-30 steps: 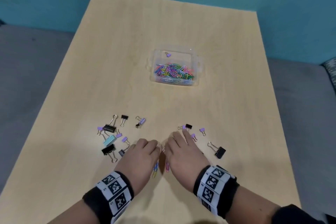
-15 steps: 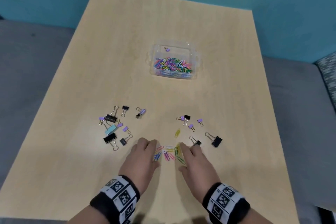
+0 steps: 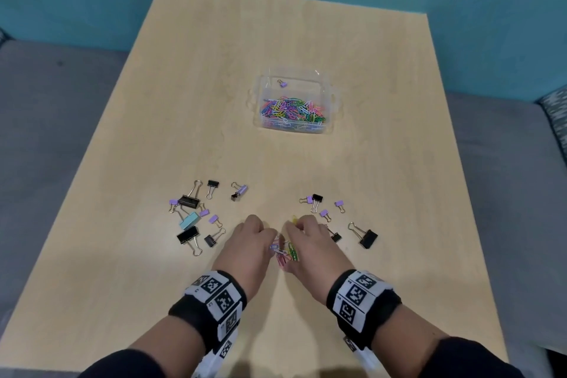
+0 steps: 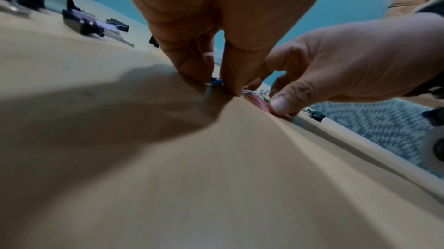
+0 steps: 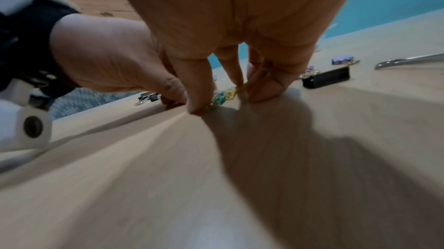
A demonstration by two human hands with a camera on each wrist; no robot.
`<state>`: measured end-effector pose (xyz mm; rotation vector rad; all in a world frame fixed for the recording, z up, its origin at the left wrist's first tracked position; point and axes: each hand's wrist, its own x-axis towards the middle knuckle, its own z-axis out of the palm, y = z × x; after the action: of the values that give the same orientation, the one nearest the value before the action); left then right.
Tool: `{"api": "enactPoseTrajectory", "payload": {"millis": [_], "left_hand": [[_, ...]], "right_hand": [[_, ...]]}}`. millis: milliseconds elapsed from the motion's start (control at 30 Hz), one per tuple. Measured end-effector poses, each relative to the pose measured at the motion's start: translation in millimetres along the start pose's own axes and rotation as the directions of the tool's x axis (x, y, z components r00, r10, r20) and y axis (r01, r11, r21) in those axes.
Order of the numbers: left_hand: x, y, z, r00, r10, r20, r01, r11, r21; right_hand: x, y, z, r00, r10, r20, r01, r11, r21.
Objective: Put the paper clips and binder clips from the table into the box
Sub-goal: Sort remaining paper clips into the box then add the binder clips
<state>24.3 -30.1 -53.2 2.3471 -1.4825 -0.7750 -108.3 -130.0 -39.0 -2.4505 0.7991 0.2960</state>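
Observation:
A small heap of coloured paper clips [image 3: 284, 252] lies near the table's front edge between my two hands. My left hand [image 3: 270, 238] curls its thumb and fingertips onto the heap's left side, over a blue clip [image 4: 216, 82]. My right hand [image 3: 291, 228] pinches the right side, thumb and fingers around green and yellow clips [image 5: 224, 97]. A clear plastic box [image 3: 329, 101] stands farther back, holding many paper clips and one purple binder clip [image 3: 282, 83]. Binder clips lie loose at the left [image 3: 187, 201] and at the right [image 3: 368, 238].
The wooden table [image 3: 306, 40] is bare between the hands and the box. Grey upholstery [image 3: 46, 132] flanks it on both sides, and a teal wall stands behind. The left cluster holds black, purple and one light blue binder clip [image 3: 189, 220].
My hands have drawn together from either side and bunched the spread paper clips into one heap. The right hand's fingers now reach the yellow clip that lay apart.

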Motion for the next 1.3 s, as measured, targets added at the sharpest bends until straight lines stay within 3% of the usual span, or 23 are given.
{"api": "enactPoseTrajectory", "payload": {"millis": [100, 267, 467, 967, 1200, 1300], "left_hand": [[0, 1, 0, 0.999, 0.034, 0.002, -0.034, 0.999, 0.031], [-11, 0, -2, 0.999, -0.028, -0.028, 0.026, 0.998, -0.064], [2, 3, 5, 0.999, 0.007, -0.035, -0.008, 1.000, -0.004], [30, 10, -13, 0.996, -0.067, 0.061, 0.059, 0.991, 0.123], [41, 8, -24, 0.989, -0.136, 0.050, 0.135, 0.991, 0.019], [48, 7, -28, 0.983, -0.173, 0.060, 0.174, 0.984, -0.020]], "right_hand": [[-4, 0, 1, 0.995, -0.095, -0.007, 0.095, 0.995, -0.029], [-18, 12, 1, 0.995, 0.073, -0.066, -0.066, 0.993, 0.100], [2, 1, 11, 0.997, 0.032, -0.075, -0.027, 0.997, 0.068], [32, -1, -17, 0.999, -0.005, 0.031, 0.007, 0.998, -0.055], [46, 0, -19, 0.998, -0.015, 0.066, 0.021, 0.996, -0.083], [54, -3, -25, 0.997, 0.049, 0.055, -0.047, 0.998, -0.043]]}}
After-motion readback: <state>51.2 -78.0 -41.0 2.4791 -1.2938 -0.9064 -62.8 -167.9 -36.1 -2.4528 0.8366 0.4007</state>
